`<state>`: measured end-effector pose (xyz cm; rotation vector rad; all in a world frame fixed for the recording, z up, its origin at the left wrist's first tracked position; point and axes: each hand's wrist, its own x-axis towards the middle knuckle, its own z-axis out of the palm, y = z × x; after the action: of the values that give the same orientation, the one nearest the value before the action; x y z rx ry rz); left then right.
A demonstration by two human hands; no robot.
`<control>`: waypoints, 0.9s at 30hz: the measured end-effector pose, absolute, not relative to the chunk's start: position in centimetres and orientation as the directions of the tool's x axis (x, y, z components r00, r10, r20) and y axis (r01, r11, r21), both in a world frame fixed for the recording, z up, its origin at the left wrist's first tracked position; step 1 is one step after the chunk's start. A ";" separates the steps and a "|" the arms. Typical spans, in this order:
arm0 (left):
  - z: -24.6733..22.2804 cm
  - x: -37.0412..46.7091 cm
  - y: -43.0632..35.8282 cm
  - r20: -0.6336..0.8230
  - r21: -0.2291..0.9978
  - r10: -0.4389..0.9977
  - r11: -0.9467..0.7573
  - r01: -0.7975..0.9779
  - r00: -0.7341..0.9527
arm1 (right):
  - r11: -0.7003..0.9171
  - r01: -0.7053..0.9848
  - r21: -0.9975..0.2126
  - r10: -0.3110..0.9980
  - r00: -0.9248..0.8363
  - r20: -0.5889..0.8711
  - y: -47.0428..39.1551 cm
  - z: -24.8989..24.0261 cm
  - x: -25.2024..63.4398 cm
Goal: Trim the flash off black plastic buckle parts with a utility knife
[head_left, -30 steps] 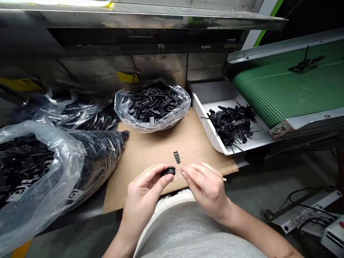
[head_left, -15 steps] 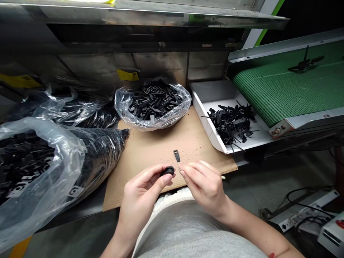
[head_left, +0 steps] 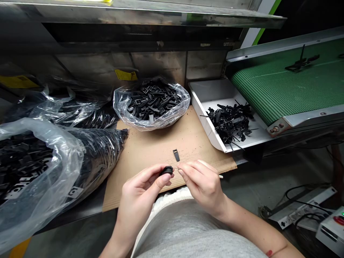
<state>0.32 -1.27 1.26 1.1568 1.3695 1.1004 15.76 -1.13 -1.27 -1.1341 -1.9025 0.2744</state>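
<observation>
Pinching the black part (head_left: 167, 170), the left hand (head_left: 145, 191) closes its grip around it

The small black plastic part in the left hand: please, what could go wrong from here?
The thin needle-like piece in the right hand points at the small black plastic part; a slip could prick the left hand, whose fingers are close. That part is pinched between fingers and could pop loose. The flat black tapered plastic piece lies on the brown cardboard sheet just beyond the hands, which might nudge it.
</observation>
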 end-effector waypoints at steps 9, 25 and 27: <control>1.3 0.1 -1.2 0.080 0.978 0.997 -0.074 0.196 -0.022 | 0.384 0.345 -0.857 0.904 -0.329 0.272 -0.6 0.6 16.3; 1.1 -0.5 -1.0 0.317 0.880 0.923 -0.372 0.294 0.219 | 0.388 0.300 -0.871 0.897 -0.341 0.281 -1.0 0.6 17.0; 0.9 -0.6 -0.9 0.327 0.872 0.916 -0.387 0.299 0.233 | 0.383 0.292 -0.876 0.895 -0.350 0.275 -1.0 0.7 17.1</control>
<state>-0.63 -0.93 0.91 1.8274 1.1187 1.1530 17.10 -1.00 0.66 -1.0296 -1.8463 0.9566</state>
